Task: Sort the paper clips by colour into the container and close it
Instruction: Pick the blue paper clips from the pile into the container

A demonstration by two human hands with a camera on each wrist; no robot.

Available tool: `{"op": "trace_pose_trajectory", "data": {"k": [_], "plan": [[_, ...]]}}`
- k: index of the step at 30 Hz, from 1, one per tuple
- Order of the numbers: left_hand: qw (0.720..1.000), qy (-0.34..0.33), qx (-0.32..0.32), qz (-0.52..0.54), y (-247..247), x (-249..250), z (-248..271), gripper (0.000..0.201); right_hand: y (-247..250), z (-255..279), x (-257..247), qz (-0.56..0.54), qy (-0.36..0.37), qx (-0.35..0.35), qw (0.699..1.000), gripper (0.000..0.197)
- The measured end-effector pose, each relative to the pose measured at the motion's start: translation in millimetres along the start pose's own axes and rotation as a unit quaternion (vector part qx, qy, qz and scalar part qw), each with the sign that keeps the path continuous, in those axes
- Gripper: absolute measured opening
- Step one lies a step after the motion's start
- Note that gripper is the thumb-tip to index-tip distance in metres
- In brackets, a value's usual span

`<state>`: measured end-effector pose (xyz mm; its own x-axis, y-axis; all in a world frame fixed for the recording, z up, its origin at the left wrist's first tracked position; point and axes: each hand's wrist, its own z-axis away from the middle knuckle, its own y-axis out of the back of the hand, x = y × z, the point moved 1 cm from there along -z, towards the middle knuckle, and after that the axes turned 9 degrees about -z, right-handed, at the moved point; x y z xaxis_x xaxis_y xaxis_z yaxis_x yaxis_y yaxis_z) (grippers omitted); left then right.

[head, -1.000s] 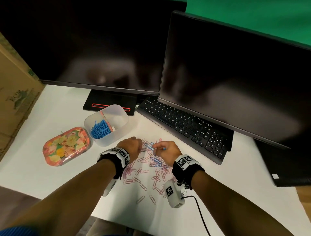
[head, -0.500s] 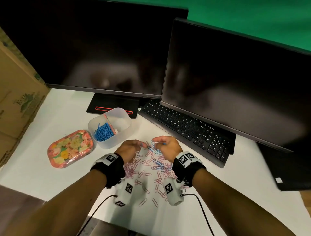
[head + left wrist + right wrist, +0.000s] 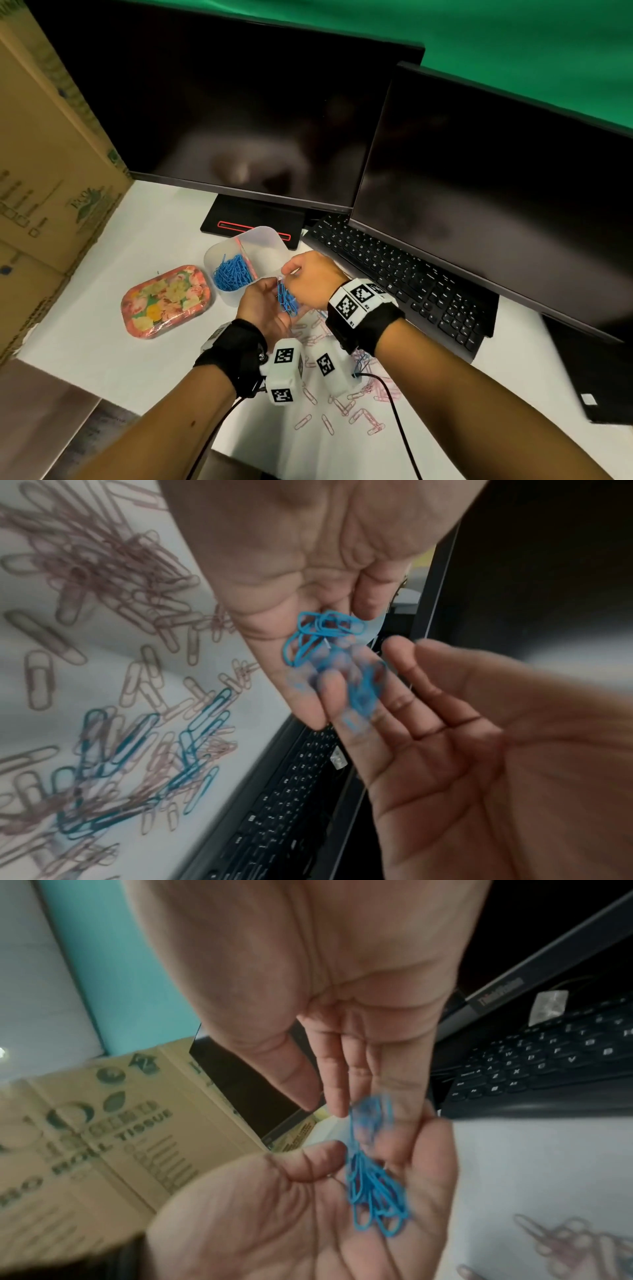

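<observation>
1. Two hands meet above the bench: the right hand [image 3: 310, 279] pinches a bunch of blue clips [image 3: 287, 298] hanging over the left hand [image 3: 265, 308], whose palm is cupped upward.
2. Nearer the left hand, just beyond, the container [image 3: 263, 240] holds blue clips in its left compartment.
3. Pink clips [image 3: 356, 413] lie loose on the bench; the floral lid [image 3: 166, 299] is off.

Both hands have lifted off the white desk [image 3: 102, 342], where a second ago they were picking among the scattered clips. The left hand [image 3: 263, 308] has turned palm up beside the container [image 3: 274, 240], and a bunch of blue paper clips [image 3: 287, 300] now hangs over it from the right hand [image 3: 313, 279]. The head camera's view has shifted.
</observation>
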<state>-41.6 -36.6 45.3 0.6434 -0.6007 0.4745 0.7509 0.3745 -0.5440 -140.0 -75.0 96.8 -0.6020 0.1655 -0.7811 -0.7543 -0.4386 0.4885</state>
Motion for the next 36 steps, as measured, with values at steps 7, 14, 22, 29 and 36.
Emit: {"op": "trace_pose_trajectory", "data": {"k": [7, 14, 22, 29, 36], "plan": [[0.999, -0.028, 0.013, 0.029, 6, 33, 0, 0.034, 10, -2, -18, -0.167, 0.046, 0.069, 0.983, 0.025], [0.952, -0.129, 0.181, -0.211, 37, 106, -11, 0.013, 50, 12, 29, -0.193, -0.013, 0.144, 0.970, 0.023], [0.817, -0.227, 0.287, -0.445, 39, 101, -21, 0.022, 58, 45, 123, 0.080, -0.149, 0.121, 0.978, 0.027], [0.589, -0.348, 0.020, -0.729, -3, 1, 4, 0.016, 28, 62, 148, 0.166, -0.156, 0.071, 0.971, 0.025], [0.385, -0.224, -0.091, -0.891, -10, -74, -30, 0.028, 19, 63, 165, 0.200, -0.162, 0.064, 0.964, 0.021]]}}
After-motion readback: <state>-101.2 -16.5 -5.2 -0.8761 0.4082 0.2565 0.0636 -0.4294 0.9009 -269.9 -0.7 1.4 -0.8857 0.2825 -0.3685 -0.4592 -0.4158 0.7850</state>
